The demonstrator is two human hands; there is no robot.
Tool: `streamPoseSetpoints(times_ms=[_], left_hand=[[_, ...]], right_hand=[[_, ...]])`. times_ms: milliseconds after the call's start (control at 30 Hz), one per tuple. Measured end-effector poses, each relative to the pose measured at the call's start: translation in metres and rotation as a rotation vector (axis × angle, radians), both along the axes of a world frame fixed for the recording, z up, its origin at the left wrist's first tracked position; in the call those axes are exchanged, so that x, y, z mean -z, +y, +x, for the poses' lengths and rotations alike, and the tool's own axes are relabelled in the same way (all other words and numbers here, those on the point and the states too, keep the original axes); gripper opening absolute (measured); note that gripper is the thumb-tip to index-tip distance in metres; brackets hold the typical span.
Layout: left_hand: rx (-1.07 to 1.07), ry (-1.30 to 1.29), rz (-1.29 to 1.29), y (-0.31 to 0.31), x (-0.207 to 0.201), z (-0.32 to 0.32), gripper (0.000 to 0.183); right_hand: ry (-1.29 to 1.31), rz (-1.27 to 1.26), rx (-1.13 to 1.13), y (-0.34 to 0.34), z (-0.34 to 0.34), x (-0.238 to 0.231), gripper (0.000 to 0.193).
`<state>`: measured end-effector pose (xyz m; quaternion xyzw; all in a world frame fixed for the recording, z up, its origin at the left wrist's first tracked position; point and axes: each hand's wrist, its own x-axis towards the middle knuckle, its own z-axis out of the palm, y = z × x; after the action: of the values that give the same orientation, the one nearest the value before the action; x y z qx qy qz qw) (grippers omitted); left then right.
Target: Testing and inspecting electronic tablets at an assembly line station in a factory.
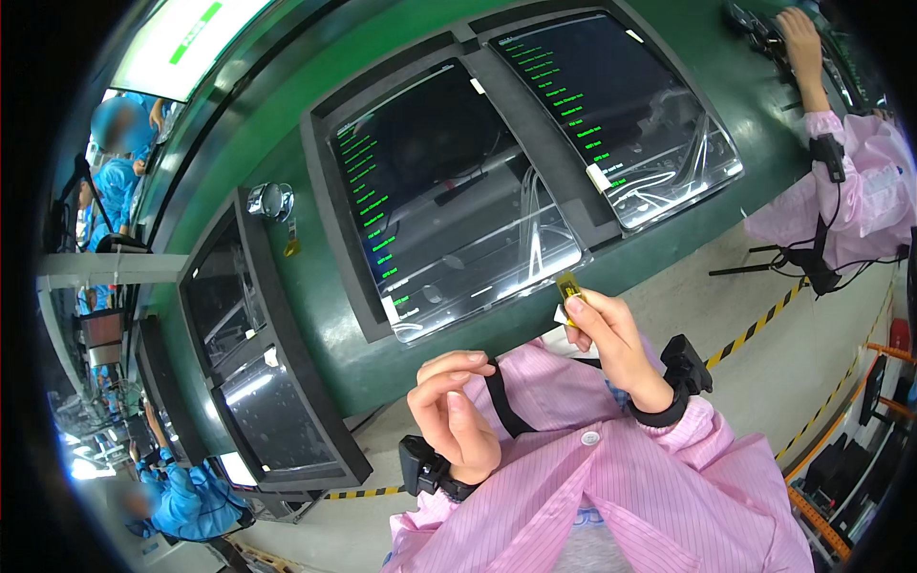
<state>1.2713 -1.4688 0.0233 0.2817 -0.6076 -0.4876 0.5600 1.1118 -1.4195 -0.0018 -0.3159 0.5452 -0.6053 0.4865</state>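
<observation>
My right hand (pixel 614 346) pinches a small yellow, dark-marked strip (pixel 569 286) between thumb and fingers; a white bit shows at its lower end. It hovers by the table's near edge, just below a tablet (pixel 454 191) lying in a dark foam tray (pixel 344 229). Lines of green text run down that tablet's black screen. My left hand (pixel 454 413) is raised in front of my body, fingers loosely bent and apart, with nothing visible in it. A second tablet (pixel 611 105) with similar green text lies in the tray's right bay.
Another dark tray (pixel 315 401) at the left holds two dark-screened tablets. Between the trays sit a shiny round object (pixel 271 201) and a small yellow piece (pixel 291 241) on the green table (pixel 320 325). A pink-sleeved co-worker's hand (pixel 800 43) is at the far right.
</observation>
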Motion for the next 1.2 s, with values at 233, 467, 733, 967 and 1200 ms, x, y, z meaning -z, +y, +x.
streamPoseSetpoints(times_ms=[233,467,733,967,1200], left_hand=[[0.079,-0.413,-0.248,-0.042,-0.038,-0.022,0.034],[0.176,-0.703,-0.443,-0.065,-0.051,-0.041,0.040],[0.120,-0.904,-0.444,-0.139,-0.093,-0.022,0.029],[0.235,-0.995,-0.359,-0.292,-0.069,-0.050,0.044],[0.268,-1.153,-0.398,-0.310,-0.039,-0.077,0.052]], right_hand=[[-0.135,0.082,-0.118,-0.009,-0.012,-0.019,0.029],[0.061,0.064,-0.155,0.000,-0.022,-0.016,0.027],[0.416,0.118,0.140,0.021,-0.028,-0.015,0.029],[0.567,-0.002,0.289,-0.001,-0.023,-0.013,0.041],[0.600,-0.123,0.253,0.000,-0.027,-0.005,0.050]])
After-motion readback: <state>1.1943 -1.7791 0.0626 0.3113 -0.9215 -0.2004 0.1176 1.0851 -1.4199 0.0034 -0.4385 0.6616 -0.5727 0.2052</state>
